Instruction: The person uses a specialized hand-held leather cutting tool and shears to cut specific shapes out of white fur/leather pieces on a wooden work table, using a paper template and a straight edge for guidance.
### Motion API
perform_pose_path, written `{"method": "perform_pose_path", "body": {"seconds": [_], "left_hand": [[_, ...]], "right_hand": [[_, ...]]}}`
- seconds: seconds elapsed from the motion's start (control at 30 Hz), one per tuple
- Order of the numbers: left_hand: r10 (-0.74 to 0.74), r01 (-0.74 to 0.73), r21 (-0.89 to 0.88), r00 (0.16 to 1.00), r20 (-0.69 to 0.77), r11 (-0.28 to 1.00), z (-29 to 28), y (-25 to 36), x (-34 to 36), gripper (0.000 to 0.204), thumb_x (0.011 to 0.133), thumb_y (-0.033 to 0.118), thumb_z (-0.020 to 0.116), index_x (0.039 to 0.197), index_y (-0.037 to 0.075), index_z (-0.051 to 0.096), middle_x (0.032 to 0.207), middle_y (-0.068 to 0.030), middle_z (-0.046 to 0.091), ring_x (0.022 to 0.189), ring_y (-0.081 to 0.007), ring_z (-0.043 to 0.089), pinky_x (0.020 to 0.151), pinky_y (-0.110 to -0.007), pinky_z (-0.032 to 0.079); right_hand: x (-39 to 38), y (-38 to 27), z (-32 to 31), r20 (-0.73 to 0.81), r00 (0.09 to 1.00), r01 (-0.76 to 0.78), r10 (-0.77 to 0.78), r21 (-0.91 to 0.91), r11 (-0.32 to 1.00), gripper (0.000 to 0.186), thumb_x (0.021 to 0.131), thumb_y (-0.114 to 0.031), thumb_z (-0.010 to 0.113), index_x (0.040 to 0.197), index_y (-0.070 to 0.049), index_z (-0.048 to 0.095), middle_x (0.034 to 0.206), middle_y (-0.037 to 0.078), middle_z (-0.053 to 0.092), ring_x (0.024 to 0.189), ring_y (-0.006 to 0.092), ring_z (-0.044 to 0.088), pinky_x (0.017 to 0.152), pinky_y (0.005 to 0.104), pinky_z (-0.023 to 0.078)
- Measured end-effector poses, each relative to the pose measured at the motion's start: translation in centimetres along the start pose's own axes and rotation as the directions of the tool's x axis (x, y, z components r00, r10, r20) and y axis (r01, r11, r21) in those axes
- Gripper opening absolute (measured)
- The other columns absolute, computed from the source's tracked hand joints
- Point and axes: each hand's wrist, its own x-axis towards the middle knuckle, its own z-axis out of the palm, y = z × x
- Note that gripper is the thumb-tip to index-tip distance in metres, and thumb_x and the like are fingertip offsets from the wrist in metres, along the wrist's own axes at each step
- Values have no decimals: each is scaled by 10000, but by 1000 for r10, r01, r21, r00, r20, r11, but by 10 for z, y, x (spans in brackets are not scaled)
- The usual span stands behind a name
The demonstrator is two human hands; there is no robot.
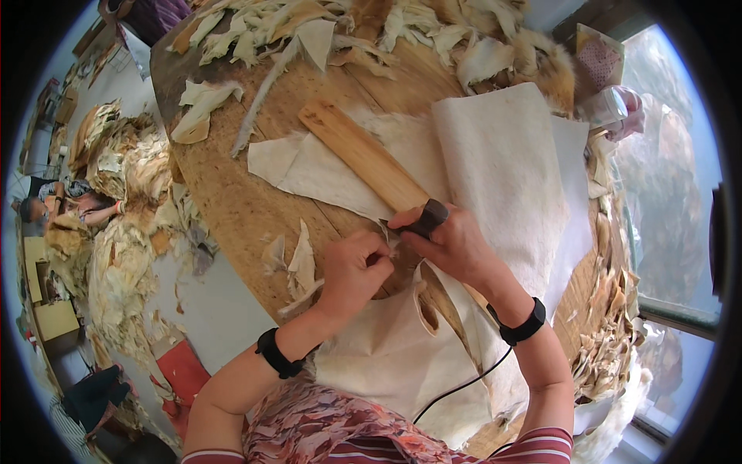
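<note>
My right hand (pixel 454 246) grips a short, dark-handled cutting knife (pixel 430 219); its small tip points left. Close by on the left, my left hand (pixel 354 272) is closed in a pinch at the edge of a pale hide, but the bit between its fingers is too small to make out. A flat wooden strip (pixel 363 158) lies slantwise across a cream hide piece (pixel 297 170), its near end by my right hand. Nearest me spreads another pale hide (pixel 379 340) with a hole and a slit. A large white hide (pixel 498 166) lies to the right.
Fur and hide scraps (pixel 255 35) pile along the far side of the wooden table (pixel 224 185). More scraps (pixel 610 325) line the right edge by the window. A black cord (pixel 464 384) crosses the hide near me. On the left, a person (pixel 73 203) sits among heaped hides (pixel 124 263).
</note>
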Motion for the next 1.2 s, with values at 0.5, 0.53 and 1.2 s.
{"method": "perform_pose_path", "body": {"seconds": [0.5,0.53,1.2], "left_hand": [[-125,139,-256,990,72,957,-32,32,-8,63,760,-34,624,731,-9,574,720,-5,535,637,-57,482,555,-232,376],[-124,137,-258,990,66,956,-34,34,-9,63,760,-34,624,731,-9,574,720,-5,535,637,-57,482,555,-232,376],[-2,99,-540,984,178,836,-70,60,-32,53,792,-33,628,786,9,597,798,26,523,672,-17,458,575,-197,353]], "right_hand": [[58,-11,15,78,993,84,-84,7,996,215,832,-100,694,1047,-97,694,760,96,627,630,252,569,606,344,463],[61,-11,16,84,991,105,-104,-4,995,218,830,-98,694,1048,-97,695,755,95,626,626,252,568,604,342,462],[123,-34,61,34,982,183,-188,122,975,188,852,-125,678,1033,-85,707,823,135,642,708,284,592,660,345,473]]}}
